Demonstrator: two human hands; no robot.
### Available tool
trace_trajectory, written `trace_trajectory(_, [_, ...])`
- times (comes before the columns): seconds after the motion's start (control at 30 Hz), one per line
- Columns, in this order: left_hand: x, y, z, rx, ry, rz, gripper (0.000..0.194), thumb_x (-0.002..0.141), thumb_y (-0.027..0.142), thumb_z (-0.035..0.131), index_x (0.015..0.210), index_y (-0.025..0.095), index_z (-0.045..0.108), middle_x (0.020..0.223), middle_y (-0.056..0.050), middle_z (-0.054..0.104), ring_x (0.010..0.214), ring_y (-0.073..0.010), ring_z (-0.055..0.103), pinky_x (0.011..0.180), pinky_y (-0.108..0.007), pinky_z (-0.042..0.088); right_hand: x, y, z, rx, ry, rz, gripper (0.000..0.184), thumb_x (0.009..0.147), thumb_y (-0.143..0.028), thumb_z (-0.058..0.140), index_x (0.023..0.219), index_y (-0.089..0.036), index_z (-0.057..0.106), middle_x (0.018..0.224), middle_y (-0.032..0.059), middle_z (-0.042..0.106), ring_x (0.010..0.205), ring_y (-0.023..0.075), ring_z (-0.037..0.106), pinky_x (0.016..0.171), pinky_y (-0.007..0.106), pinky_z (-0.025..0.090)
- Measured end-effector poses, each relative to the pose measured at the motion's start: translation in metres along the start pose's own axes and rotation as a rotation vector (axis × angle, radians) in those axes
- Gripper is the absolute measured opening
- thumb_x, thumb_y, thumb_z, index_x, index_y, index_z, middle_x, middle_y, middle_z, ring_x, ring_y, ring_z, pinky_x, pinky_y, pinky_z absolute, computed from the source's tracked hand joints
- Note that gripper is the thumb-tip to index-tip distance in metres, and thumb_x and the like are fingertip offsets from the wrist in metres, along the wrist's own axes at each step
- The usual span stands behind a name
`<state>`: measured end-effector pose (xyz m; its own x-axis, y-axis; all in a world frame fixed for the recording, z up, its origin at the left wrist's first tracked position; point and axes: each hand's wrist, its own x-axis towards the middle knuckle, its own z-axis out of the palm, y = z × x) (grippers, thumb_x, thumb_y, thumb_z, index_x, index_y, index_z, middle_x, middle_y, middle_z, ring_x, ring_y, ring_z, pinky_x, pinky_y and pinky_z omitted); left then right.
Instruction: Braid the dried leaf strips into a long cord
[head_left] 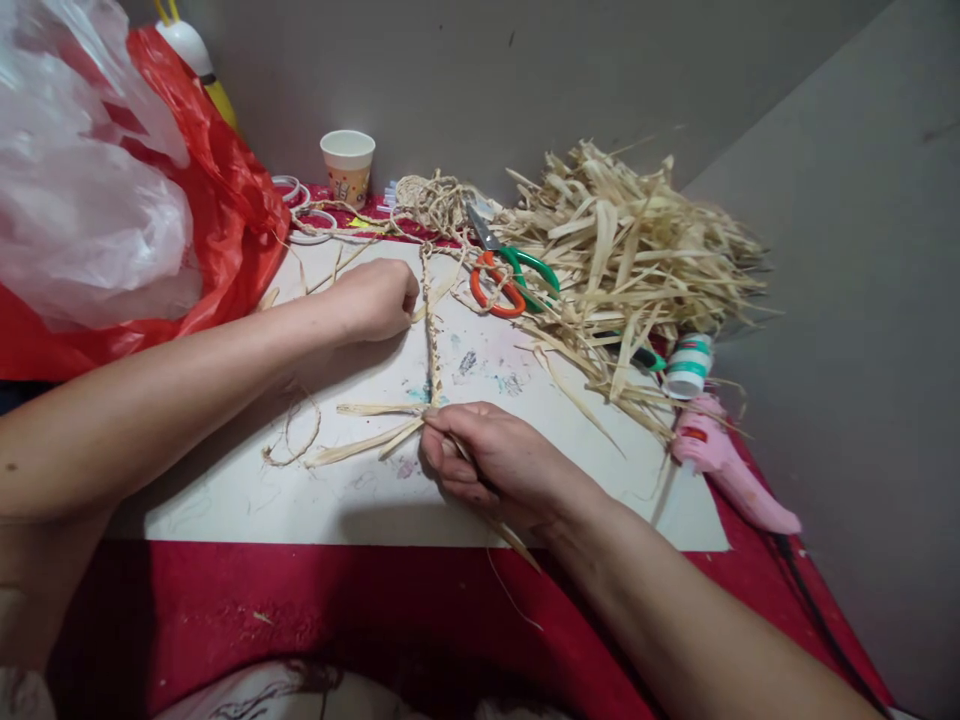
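A thin braid (433, 345) of dry straw-coloured leaf strips runs down the white board, its lower end fanning into loose strips (360, 440). My right hand (487, 455) is closed on that lower end, thumb and forefinger pinching where the strips part; one strip passes under the palm toward the front edge. Left of the braid's upper part, my left hand (382, 298) hovers low over the board, fingers curled in. A pale strip shows by its fingertips, but what they hold, if anything, is hidden.
Scissors (517, 280) with orange and green handles lie beside a heap of dry strips (622, 240). A paper cup (348, 165) stands at the back. Red and white plastic bags (217, 200) fill the left. At right are a pink glue gun (727, 465) and a white-green roll (688, 365).
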<state>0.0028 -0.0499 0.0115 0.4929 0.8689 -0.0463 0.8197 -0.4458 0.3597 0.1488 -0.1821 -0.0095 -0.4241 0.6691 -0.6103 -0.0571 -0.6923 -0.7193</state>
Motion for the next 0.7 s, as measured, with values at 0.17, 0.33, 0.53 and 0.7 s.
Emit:
trace_trajectory(0.17, [-0.012,-0.007,-0.027,-0.231,-0.083,-0.097,0.014,0.06,0.018,0.066,0.074,0.016,0.07,0.058,-0.002,0.06,0.062,-0.0156,0.056,0.059,-0.028,0.036,0.001,0.0,0.0,0.006,-0.012,0.002,0.032,0.081,-0.029,0.048,0.053,-0.014,0.051,0.038,-0.0055,0.033,0.031,0.0039,0.024,0.032,0.018,0.016])
trace_trajectory(0.33, [-0.038,-0.009,-0.066,-0.644,-0.182,-0.137,0.026,0.071,0.02,0.06,0.094,0.015,0.072,0.081,-0.008,0.069,0.066,-0.0153,0.06,0.058,-0.03,0.036,0.0,0.001,-0.002,0.003,-0.015,-0.013,0.03,0.08,-0.028,0.048,0.054,-0.014,0.051,0.039,-0.0057,0.033,0.031,0.0038,0.025,0.032,0.017,0.017])
trace_trajectory(0.53, [-0.069,0.007,-0.089,-0.455,-0.026,-0.092,0.039,0.084,0.031,0.044,0.1,0.006,0.07,0.081,-0.004,0.068,0.072,-0.0111,0.059,0.066,-0.034,0.036,0.0,0.002,-0.003,0.007,-0.021,-0.005,0.032,0.081,-0.031,0.049,0.054,-0.014,0.051,0.039,-0.0058,0.033,0.03,0.0038,0.025,0.032,0.017,0.016])
trace_trajectory(0.7, [-0.084,0.017,-0.075,-0.19,0.123,0.153,0.028,0.074,0.036,0.059,0.078,0.012,0.074,0.078,0.0,0.069,0.073,-0.0092,0.057,0.074,-0.025,0.042,0.0,0.0,-0.002,-0.003,-0.011,0.008,0.031,0.08,-0.028,0.048,0.053,-0.014,0.052,0.038,-0.0054,0.034,0.03,0.0039,0.026,0.032,0.017,0.017])
